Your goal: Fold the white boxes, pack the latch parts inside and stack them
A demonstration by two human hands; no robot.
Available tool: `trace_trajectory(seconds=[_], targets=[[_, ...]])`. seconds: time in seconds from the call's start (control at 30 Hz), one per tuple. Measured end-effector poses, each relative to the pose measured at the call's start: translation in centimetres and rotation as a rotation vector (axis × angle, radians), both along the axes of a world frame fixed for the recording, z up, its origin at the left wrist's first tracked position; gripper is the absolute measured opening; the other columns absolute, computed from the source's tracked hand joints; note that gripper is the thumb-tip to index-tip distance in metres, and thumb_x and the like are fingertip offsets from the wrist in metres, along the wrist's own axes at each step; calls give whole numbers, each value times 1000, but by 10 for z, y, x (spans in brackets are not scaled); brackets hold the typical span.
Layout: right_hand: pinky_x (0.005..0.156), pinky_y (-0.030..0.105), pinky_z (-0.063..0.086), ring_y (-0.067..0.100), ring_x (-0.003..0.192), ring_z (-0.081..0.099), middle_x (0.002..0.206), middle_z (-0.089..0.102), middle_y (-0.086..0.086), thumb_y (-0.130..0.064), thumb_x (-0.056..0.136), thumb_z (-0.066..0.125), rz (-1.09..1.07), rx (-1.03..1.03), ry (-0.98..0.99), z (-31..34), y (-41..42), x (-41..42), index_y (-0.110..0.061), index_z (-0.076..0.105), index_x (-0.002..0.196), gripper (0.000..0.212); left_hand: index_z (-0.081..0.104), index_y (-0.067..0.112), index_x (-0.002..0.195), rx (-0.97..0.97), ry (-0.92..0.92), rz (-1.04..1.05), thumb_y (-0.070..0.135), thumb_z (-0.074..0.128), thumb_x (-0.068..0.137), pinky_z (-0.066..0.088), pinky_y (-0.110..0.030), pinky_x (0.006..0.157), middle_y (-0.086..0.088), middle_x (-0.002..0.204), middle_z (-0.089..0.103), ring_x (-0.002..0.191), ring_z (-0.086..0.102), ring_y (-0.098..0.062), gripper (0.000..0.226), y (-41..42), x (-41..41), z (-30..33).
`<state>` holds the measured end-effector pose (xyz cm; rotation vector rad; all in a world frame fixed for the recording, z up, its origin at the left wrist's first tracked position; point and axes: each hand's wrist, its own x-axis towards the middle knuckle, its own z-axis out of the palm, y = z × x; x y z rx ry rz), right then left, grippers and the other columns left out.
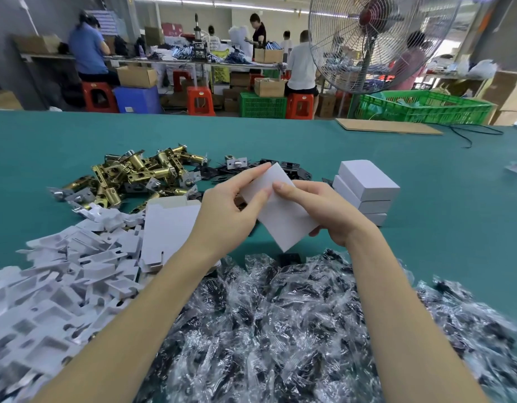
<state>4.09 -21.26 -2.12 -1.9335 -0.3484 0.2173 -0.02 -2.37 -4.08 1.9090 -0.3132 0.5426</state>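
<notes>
While the white box (280,210) sits raised above the tabletop (426,257), the left hand (225,210) pinches its far corner and the right hand (318,207) curls round its right side, thumb pressing the top panel. It looks like thin card: light, stiff along the creases, easily dented, so the grip belongs on edges and corners. Just right of the right hand stands the stack of finished boxes (366,190); beyond the left hand lie brass latch parts (135,175).

A large round metal-caged standing fan (376,39) rises behind the teal-covered desk (280,135); red plastic stools (200,100) and green plastic crates (420,107) line the floor.
</notes>
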Motion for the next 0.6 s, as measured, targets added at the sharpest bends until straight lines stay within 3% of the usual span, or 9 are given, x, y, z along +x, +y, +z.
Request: trace_trajectory(seconds=[0.13,0.2,0.27,0.33,0.4,0.5,0.6], targets=[[45,18,39,5,68,65,85,72,-12,-66,91,59,36,46,30,-2,-4,0,-32,74,105,40,52,35,142,-13,-11,-127,18,66,99,47,-28,109,20,142,56,134,48,6,49,-2,1,-3],[50,21,46,8,76,68,94,73,-11,-67,90,59,67,93,69,-4,-2,-1,-35,73,110,40,55,33,133,-166,-1,-75,17,67,99,52,-29,100,16,136,60,125,57,0,39,-5,3,-2],[60,29,57,10,88,73,105,74,-10,-63,91,60,129,163,131,-5,0,0,-40,70,116,36,63,28,118,-311,27,-46,17,67,99,58,-28,77,8,120,69,101,69,-9,22,-2,4,1],[73,42,62,11,98,74,113,73,-14,-59,97,57,190,153,156,-6,1,2,-44,63,124,32,68,28,107,-310,50,-47,19,68,98,59,-30,70,3,111,74,96,70,-17,13,5,5,2],[85,46,60,11,101,74,112,73,-20,-56,100,54,219,77,98,-5,1,3,-54,51,133,33,70,27,105,-275,76,-39,20,69,97,59,-30,69,4,105,76,94,71,-15,11,11,5,2],[73,34,60,11,98,74,108,75,-16,-44,103,57,192,192,2,-5,2,6,-56,46,137,37,71,23,105,-345,168,-78,20,70,96,61,-30,64,4,97,78,85,72,-10,10,12,5,2],[62,26,57,6,86,73,95,76,-13,-39,103,60,118,243,-66,-4,5,5,-39,64,123,21,70,22,104,-453,289,-102,22,69,96,58,-25,61,3,90,78,84,75,-12,7,8,6,1]])
